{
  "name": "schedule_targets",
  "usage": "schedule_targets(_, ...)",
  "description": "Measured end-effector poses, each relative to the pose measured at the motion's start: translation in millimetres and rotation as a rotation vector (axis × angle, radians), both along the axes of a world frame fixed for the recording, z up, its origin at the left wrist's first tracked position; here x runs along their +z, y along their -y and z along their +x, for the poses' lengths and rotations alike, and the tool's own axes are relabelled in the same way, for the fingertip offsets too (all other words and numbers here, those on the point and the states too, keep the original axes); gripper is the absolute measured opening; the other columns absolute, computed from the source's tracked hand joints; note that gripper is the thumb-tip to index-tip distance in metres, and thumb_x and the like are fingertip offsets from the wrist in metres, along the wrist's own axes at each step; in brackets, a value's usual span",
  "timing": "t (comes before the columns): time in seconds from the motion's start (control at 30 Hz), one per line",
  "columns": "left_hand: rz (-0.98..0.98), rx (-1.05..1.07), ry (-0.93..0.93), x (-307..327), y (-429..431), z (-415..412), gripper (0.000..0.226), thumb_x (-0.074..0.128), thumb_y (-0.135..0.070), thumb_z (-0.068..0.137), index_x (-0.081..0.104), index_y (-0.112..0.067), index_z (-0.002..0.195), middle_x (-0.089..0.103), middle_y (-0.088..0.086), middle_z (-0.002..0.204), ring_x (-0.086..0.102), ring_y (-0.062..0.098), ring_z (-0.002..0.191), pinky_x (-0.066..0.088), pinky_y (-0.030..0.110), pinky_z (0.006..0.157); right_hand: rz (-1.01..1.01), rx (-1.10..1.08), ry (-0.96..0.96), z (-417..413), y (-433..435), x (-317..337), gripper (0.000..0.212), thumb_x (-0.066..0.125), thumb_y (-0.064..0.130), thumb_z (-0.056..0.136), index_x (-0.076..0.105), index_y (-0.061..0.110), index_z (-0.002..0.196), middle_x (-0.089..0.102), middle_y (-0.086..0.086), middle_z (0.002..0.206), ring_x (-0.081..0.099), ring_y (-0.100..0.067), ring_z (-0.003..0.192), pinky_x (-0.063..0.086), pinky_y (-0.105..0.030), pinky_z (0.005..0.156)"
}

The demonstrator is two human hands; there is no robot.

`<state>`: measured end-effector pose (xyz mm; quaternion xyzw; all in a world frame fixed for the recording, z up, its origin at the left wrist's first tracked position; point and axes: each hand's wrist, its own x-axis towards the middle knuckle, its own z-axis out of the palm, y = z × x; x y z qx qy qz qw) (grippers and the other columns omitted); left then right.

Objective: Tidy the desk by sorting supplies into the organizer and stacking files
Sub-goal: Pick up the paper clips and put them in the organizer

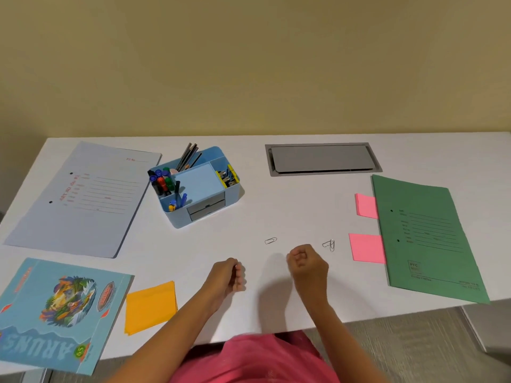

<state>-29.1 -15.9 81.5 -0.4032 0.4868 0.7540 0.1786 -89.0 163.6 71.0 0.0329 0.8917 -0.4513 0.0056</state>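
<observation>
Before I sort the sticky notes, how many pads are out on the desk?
3: an orange pad near the left hand, and two pink pads against the green file. Others may hide under files.

A plain yellowish-beige wall [249, 64] fills the far half of the view, evenly lit, with a soft shadow where it meets the furniture. A white desk [276, 211] spans the scene, with a grey rectangular cable hatch [320, 159] set into its far right part. Grey carpeted floor [401, 352] shows at the near right, beside a white desk leg [474, 328].
</observation>
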Motion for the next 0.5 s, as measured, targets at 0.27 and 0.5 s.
schedule_targets(0.27, -0.088, -0.012, 0.072, 9, -27, -24, 0.030, 0.033, -0.006, 0.088, 0.039, -0.014, 0.059, 0.036, -0.002, 0.045, 0.031, 0.013, 0.040, 0.027, 0.022, 0.042, 0.251, -0.217, 0.035, -53, -85, -24, 0.006, 0.063, -0.003, 0.081, 0.063, 0.000, 0.076, 0.065, -0.013, 0.070, 0.053, -0.025, 0.066, 0.038, -0.028, 0.060)
schedule_targets(0.5, -0.200, -0.020, 0.097, 3, -50, -45, 0.025, 0.039, -0.011, 0.086, 0.040, -0.014, 0.062, 0.031, -0.006, 0.044, 0.024, 0.014, 0.042, 0.023, 0.023, 0.045, 0.301, -0.078, 0.179, -90, -104, -34, 0.016, 0.073, 0.013, 0.079, 0.064, 0.001, 0.073, 0.065, -0.010, 0.071, 0.050, -0.022, 0.071, 0.038, -0.028, 0.062)
